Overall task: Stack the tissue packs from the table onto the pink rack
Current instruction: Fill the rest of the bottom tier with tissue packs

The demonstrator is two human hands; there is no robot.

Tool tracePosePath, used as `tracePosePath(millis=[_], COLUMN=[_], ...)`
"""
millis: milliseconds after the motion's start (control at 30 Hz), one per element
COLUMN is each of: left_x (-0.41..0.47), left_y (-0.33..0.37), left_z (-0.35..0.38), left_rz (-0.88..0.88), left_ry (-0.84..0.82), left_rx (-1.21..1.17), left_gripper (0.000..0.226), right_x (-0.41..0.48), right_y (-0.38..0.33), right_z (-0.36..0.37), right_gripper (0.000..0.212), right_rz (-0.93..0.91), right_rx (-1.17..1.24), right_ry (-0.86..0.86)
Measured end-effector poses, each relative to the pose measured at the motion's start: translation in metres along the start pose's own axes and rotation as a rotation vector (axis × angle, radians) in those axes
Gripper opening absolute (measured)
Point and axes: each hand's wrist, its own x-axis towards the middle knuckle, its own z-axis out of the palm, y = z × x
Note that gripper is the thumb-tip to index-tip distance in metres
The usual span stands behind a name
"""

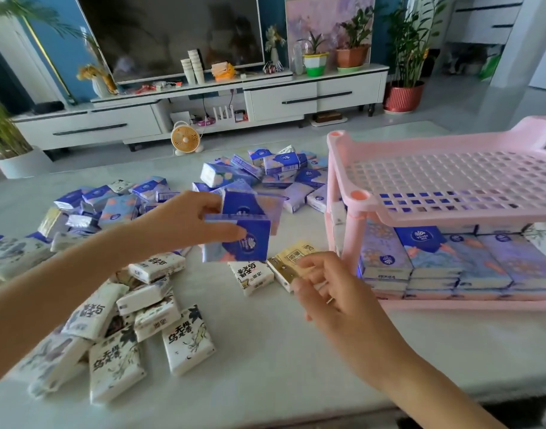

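My left hand (185, 221) holds two blue tissue packs (244, 230) above the table, left of the pink rack (420, 168). My right hand (330, 289) hovers with its fingers spread and nothing in them, just over a yellow pack (292, 258) and close to the rack's front left leg. The rack's lower shelf carries rows of stacked blue and purple packs (435, 258); its top shelf is bare. Several loose blue packs (265, 171) lie at the far side of the table, and white packs with black print (148, 311) lie at the near left.
The white table (281, 366) runs to its front edge at the bottom. Beyond it stand a TV cabinet (203, 109), a small orange fan (185, 139) on the floor and potted plants (404, 57).
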Motion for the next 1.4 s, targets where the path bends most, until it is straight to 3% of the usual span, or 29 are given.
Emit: tracePosePath(millis=[100, 167, 233, 467, 567, 633, 767, 867, 933, 1100, 1267, 1400], left_x=[-0.045, -0.063, -0.071, -0.069, -0.063, -0.056, -0.046, -0.047, -0.049, -0.051, -0.05, -0.051], left_y=[0.004, 0.01, 0.021, 0.072, 0.096, 0.115, 0.145, 0.153, 0.152, 0.143, 0.143, 0.143], left_z=[-0.003, 0.009, 0.027, 0.091, 0.119, 0.137, 0.166, 0.183, 0.189, 0.19, 0.191, 0.195], left_rz=[-0.09, -0.035, -0.015, 0.051, 0.057, -0.001, -0.176, -0.173, -0.187, -0.219, -0.196, -0.127], left_ry=[-0.387, -0.509, -0.518, -0.555, -0.592, -0.548, -0.353, -0.21, -0.186, -0.132, -0.09, -0.126], left_rx=[-0.309, -0.411, -0.475, -0.505, -0.531, -0.622, -0.953, -1.059, -1.119, -1.185, -1.118, -1.131], left_gripper=[0.055, 0.053, 0.039, 0.049, 0.032, 0.018, 0.013, 0.01, 0.006, 0.004, 0.008, 0.023], right_x=[-0.009, -0.017, -0.025, -0.056, -0.068, -0.069, -0.064, -0.055, -0.046, -0.029, -0.02, -0.02], right_y=[-0.005, -0.009, -0.012, -0.006, 0.003, 0.013, 0.036, 0.044, 0.049, 0.055, 0.057, 0.061], right_z=[-0.005, -0.011, -0.021, -0.093, -0.127, -0.147, -0.171, -0.17, -0.164, -0.152, -0.146, -0.148], right_gripper=[0.032, 0.039, 0.035, 0.025, 0.02, 0.011, 0.021, 0.008, 0.003, 0.014, 0.018, 0.019], right_rz=[0.121, 0.156, 0.131, 0.084, 0.145, 0.199, 0.293, 0.242, 0.195, 0.235, 0.227, 0.244], right_rx=[0.272, 0.375, 0.394, 0.213, 0.155, 0.163, 0.424, 0.452, 0.387, 0.101, -0.111, -0.201], right_ry=[-0.023, -0.074, -0.1, -0.066, 0.049, 0.241, 0.606, 0.734, 0.776, 0.753, 0.739, 0.725])
